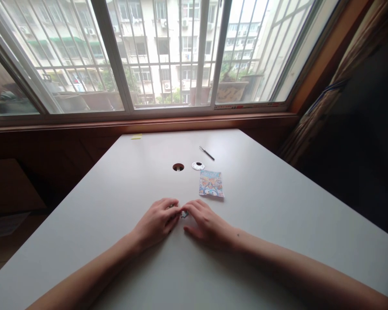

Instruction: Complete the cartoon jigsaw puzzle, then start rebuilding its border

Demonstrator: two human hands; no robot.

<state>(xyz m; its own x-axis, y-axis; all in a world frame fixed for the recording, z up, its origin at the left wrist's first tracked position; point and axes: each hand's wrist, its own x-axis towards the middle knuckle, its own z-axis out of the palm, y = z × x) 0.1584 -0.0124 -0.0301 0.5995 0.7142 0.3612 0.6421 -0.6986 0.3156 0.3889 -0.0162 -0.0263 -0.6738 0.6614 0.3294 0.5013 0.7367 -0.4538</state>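
Observation:
Both my hands rest on the white table, fingertips meeting near its middle. My left hand has its fingers curled over a small greenish piece, mostly hidden. My right hand pinches a small grey-blue piece that touches the left hand's fingertips. What the pieces are is too small to tell. A small colourful printed packet lies flat just beyond my right hand.
A round cable hole opens in the table, with its white cap lying beside it. A dark pen lies farther back. A yellow note sits at the far edge, under the barred window. Curtain hangs at right.

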